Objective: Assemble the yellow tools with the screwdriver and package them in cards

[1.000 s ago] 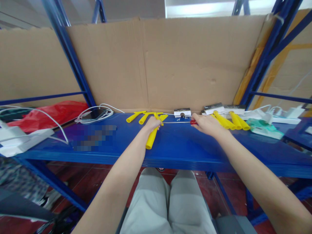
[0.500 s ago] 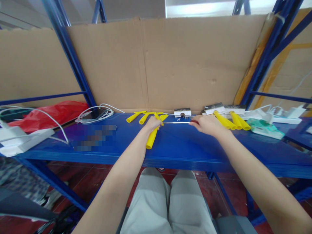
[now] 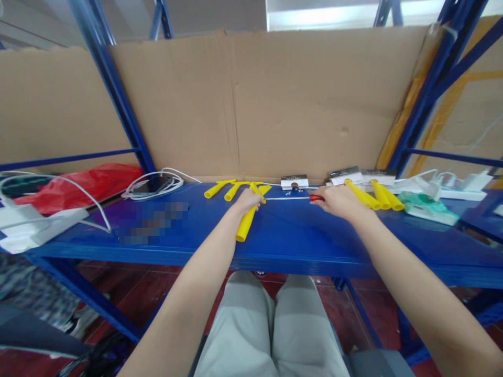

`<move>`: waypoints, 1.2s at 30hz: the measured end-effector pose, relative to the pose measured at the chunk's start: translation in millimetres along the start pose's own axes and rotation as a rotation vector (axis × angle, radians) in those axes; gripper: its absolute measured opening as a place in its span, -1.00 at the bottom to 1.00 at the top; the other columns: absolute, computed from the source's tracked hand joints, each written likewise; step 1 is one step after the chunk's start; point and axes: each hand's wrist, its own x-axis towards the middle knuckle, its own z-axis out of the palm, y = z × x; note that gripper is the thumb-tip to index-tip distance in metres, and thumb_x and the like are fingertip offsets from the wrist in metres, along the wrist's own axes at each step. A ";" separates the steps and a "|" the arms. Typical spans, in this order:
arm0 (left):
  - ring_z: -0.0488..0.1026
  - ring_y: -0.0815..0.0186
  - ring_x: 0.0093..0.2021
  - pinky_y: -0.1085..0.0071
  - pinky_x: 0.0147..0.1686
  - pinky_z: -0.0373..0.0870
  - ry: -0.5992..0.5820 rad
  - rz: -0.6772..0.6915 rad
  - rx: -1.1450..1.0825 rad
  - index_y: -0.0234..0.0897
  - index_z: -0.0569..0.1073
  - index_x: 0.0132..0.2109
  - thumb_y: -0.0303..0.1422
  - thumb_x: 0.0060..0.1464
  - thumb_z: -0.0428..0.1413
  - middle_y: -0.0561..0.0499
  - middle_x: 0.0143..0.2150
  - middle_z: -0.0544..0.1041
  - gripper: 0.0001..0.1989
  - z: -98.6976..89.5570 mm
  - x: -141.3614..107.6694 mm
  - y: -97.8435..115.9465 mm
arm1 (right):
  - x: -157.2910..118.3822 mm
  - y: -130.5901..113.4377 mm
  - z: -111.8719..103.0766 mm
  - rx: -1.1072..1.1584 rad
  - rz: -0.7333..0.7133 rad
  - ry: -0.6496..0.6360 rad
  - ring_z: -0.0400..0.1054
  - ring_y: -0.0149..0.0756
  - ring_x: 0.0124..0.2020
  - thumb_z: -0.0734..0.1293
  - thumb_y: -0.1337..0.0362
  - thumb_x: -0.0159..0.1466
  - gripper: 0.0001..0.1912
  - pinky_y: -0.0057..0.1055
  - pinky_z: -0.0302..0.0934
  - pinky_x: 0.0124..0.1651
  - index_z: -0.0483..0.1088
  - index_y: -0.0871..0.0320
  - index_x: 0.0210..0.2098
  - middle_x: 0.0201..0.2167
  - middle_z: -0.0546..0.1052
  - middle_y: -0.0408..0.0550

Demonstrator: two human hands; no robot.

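My left hand (image 3: 247,200) is closed around a yellow T-shaped plastic handle (image 3: 245,226), its round tube end pointing toward me. In my right hand (image 3: 336,199) is a screwdriver (image 3: 288,198), its red grip partly hidden by my fingers. The thin metal shaft runs level to the left, and its tip meets the head of the yellow handle. Whether the tip sits in a screw is too small to tell. Behind my left hand lie more yellow handles (image 3: 215,189). Small dark bits, perhaps screws (image 3: 299,190), lie on the blue shelf (image 3: 291,235) between my hands.
Black-and-white boxes (image 3: 294,182) stand along the cardboard backing (image 3: 294,104). Several yellow handles (image 3: 380,195) rest at right beside a green packet (image 3: 428,207). A red bag (image 3: 90,183), coiled white cable (image 3: 157,188) and power strip (image 3: 43,228) are at left. Blue uprights (image 3: 118,94) flank the shelf.
My right hand's fingers have shifted slightly right on the screwdriver, baring more of its red grip. My left hand and the yellow handle have hardly moved.
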 end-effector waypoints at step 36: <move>0.25 0.47 -0.70 0.50 -0.62 0.20 0.034 -0.004 -0.017 -0.33 0.33 -0.54 -0.61 -0.02 0.08 0.10 -0.68 0.31 -0.80 0.6 7.8 -6.3 | -1.4 -11.9 -8.7 0.019 0.000 -0.014 0.44 -0.08 -0.09 0.14 0.15 0.36 -0.65 -0.31 0.21 -0.19 0.46 0.21 -0.12 -0.12 0.55 0.15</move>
